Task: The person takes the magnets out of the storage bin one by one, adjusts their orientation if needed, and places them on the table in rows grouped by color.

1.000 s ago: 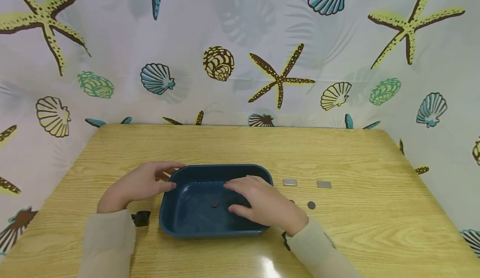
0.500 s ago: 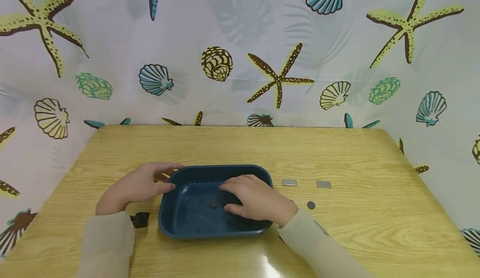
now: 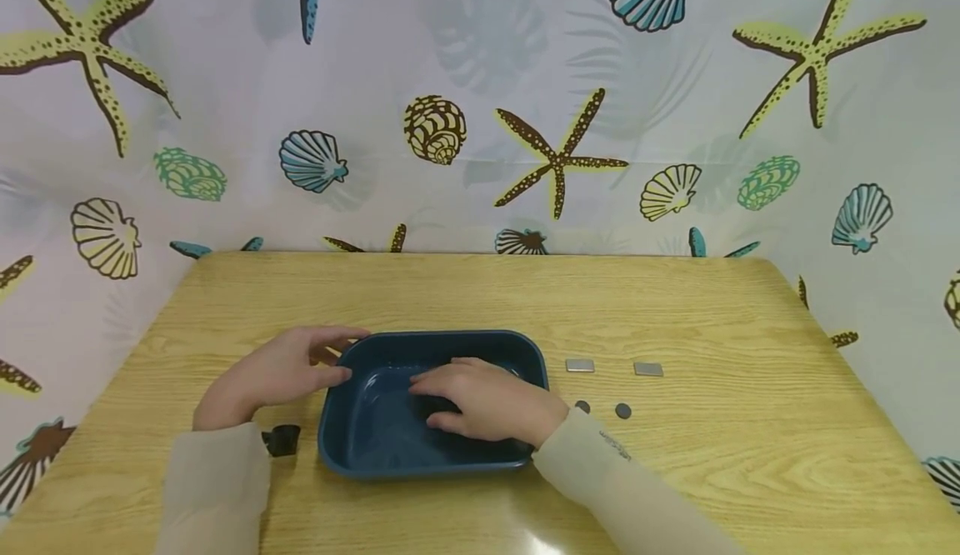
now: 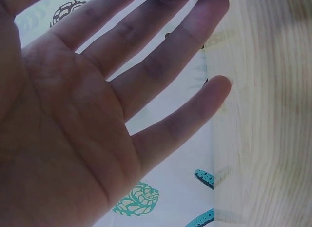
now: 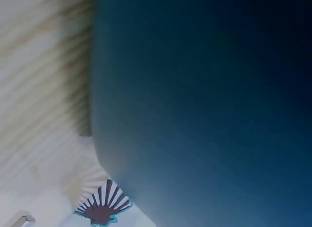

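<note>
A dark blue rectangular bin (image 3: 352, 455) sits on the wooden table. At its left end my left hand (image 3: 273, 367) touches the rim with thumb and fingertips. The left wrist view shows that hand's palm (image 4: 73, 110) with fingers extended. My right hand (image 3: 480, 401) reaches over the bin's right side into it, palm down, with thumb and fingers apart. Its fingertips are low over the bin's floor, and what lies under the hand is hidden. The bin's blue wall (image 5: 185, 119) fills most of the right wrist view, blurred.
Right of the bin lie two small grey rectangular plates (image 3: 580, 366) and two small dark discs (image 3: 623, 411). A small black object (image 3: 281, 440) is beside the left sleeve. A curtain (image 3: 480, 180) printed with shells and starfish hangs behind the table (image 3: 712, 488).
My right hand has moved left inside the bin, over the spot where a small dark disc showed before; that disc is now hidden. The left hand stays at the rim.
</note>
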A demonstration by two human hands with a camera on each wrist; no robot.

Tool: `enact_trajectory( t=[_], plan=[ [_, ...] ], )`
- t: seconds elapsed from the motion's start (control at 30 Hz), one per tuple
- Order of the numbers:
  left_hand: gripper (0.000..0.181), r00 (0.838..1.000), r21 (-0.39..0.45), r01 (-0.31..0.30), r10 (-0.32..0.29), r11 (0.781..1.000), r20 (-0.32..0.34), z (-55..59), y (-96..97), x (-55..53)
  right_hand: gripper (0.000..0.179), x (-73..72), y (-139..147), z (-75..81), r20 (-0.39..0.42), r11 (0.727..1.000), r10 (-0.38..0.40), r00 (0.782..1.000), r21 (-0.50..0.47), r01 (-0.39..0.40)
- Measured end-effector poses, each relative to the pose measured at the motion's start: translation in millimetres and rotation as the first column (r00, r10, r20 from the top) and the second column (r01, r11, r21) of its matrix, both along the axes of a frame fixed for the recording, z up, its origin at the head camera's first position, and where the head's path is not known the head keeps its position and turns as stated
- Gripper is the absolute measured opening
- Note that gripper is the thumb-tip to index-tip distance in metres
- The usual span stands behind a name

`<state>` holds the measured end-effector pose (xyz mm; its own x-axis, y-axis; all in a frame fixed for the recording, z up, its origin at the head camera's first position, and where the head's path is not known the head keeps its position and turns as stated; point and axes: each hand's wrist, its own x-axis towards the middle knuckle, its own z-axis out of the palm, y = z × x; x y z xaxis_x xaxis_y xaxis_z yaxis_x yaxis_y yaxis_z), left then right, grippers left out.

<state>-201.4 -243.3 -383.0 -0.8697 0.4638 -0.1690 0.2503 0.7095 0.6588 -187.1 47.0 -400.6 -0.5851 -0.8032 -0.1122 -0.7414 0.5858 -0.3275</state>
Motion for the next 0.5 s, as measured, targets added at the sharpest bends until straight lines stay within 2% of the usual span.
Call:
enact_trajectory(
  t=[0.27,0.5],
  plan=[
    [0.056,1.0,-0.005,-0.005,0.005,1.0,0.0,1.6,1.0,-0.9,0.051,0.1,-0.4,-2.6,0.093,1.0,0.005,0.996,0.023,-0.007],
    [0.055,1.0,0.001,0.003,-0.003,1.0,-0.002,0.9,-0.5,-0.3,0.053,2.2,5.6,-2.5,0.122,1.0,-0.008,0.992,0.024,0.005]
  ],
)
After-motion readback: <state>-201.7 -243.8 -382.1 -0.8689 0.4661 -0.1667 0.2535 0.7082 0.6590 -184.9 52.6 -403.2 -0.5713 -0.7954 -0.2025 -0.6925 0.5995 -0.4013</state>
